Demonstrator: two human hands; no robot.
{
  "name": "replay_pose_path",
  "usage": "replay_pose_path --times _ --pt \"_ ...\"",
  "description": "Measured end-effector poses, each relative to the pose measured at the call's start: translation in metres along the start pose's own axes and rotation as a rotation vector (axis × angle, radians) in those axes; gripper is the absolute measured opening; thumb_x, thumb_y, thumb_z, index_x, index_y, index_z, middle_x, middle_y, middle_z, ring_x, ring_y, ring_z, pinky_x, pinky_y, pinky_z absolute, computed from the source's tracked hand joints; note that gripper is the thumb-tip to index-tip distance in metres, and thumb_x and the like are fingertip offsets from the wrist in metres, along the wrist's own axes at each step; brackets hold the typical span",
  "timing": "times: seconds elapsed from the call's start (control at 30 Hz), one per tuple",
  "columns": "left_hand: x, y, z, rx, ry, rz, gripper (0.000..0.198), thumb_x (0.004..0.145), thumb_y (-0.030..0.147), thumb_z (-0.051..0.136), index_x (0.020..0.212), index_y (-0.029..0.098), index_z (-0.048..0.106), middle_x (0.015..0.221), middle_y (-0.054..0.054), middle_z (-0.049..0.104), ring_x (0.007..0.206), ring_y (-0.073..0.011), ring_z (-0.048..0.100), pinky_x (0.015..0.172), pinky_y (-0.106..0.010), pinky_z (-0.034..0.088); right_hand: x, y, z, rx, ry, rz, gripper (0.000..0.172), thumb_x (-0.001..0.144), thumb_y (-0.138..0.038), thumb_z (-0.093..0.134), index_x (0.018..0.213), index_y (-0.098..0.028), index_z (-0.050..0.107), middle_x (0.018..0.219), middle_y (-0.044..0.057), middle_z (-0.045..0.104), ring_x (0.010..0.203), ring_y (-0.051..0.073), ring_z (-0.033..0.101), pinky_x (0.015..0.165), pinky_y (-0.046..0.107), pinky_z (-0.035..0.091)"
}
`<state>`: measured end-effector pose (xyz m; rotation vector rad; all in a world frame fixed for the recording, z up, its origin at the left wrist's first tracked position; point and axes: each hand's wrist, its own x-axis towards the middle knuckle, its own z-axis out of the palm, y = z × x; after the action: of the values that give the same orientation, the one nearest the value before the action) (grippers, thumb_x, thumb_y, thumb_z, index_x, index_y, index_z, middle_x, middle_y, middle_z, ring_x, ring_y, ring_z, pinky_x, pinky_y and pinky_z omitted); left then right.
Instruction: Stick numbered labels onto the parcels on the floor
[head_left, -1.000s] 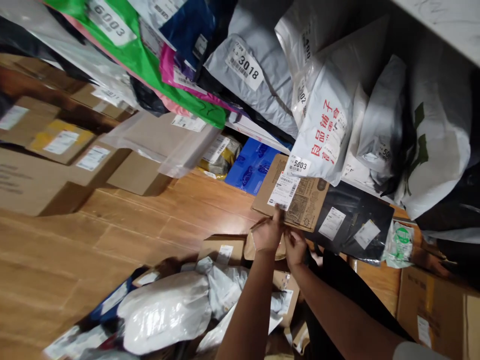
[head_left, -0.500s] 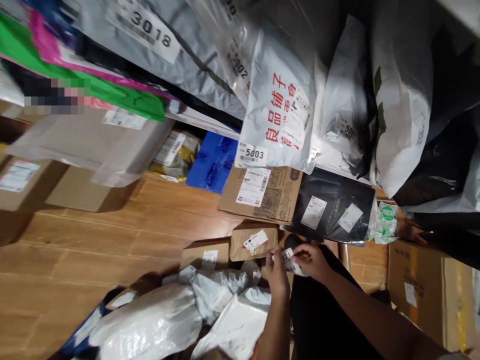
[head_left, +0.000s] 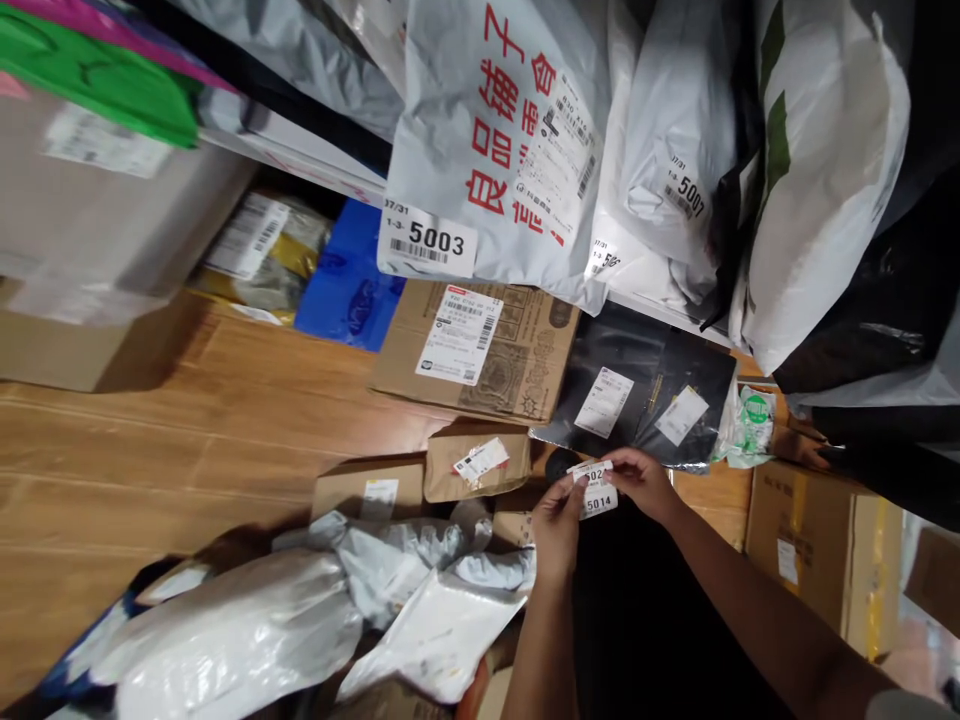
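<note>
A small strip of white printed labels (head_left: 598,492), reading 5014 on its lower part, is stretched between my two hands. My left hand (head_left: 556,522) pinches its left edge with thumb and fingers. At the upper right edge, my right hand (head_left: 645,483) grips the same strip with its fingertips. Just beyond the hands lies a flat black parcel (head_left: 645,345) with two white stickers. To the left of them sits a small brown paper parcel (head_left: 476,480). A cardboard box (head_left: 397,375) with a shipping label stands behind that one.
A shelf holds bagged parcels, including a grey bag (head_left: 450,120) tagged 5003 and another grey bag (head_left: 679,130) tagged 5007. White plastic parcels (head_left: 247,620) are heaped at the lower left on the wooden floor (head_left: 187,460). A large carton (head_left: 802,510) stands to the right.
The view has come closer to the shelf and shifted. The label strip now faces the camera more squarely, with both hands still on it.
</note>
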<state>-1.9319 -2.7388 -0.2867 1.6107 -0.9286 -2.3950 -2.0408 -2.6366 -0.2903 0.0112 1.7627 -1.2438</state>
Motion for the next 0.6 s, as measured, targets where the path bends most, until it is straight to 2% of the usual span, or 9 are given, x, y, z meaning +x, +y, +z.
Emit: replay_pose_path --times 0.2,0.47,0.6 --pt "-0.004 0.002 0.012 -0.025 0.038 -0.037 0.049 0.062 0.055 0.075 0.088 0.014 0.075 0.072 -0.005 0.075 0.068 -0.0222 0.07 0.064 -0.033 0.057 0.0 -0.007 -0.003 -0.009 0.032 -0.015 0.026 0.071 -0.043 0.072 0.085 -0.022 0.07 0.08 0.001 0.07 0.073 0.018 0.065 0.063 0.028 0.053" --pt "0.0 0.002 0.012 -0.166 0.019 -0.068 0.046 0.058 0.05 0.078 0.085 0.013 0.075 0.072 -0.006 0.076 0.069 -0.024 0.071 0.07 -0.037 0.058 0.002 -0.011 0.0 0.026 0.049 -0.022 0.026 0.069 -0.041 0.073 0.084 -0.021 0.069 0.075 0.0 0.068 0.066 0.015 0.063 0.055 0.024 0.049" --pt "0.003 -0.001 0.009 -0.145 0.011 -0.072 0.051 0.057 0.051 0.079 0.09 0.012 0.074 0.077 -0.008 0.077 0.075 -0.0259 0.072 0.072 -0.039 0.058 0.004 -0.009 0.0 0.034 0.05 0.0 0.024 0.068 -0.038 0.073 0.085 -0.021 0.069 0.074 -0.001 0.068 0.063 0.013 0.062 0.053 0.022 0.047"
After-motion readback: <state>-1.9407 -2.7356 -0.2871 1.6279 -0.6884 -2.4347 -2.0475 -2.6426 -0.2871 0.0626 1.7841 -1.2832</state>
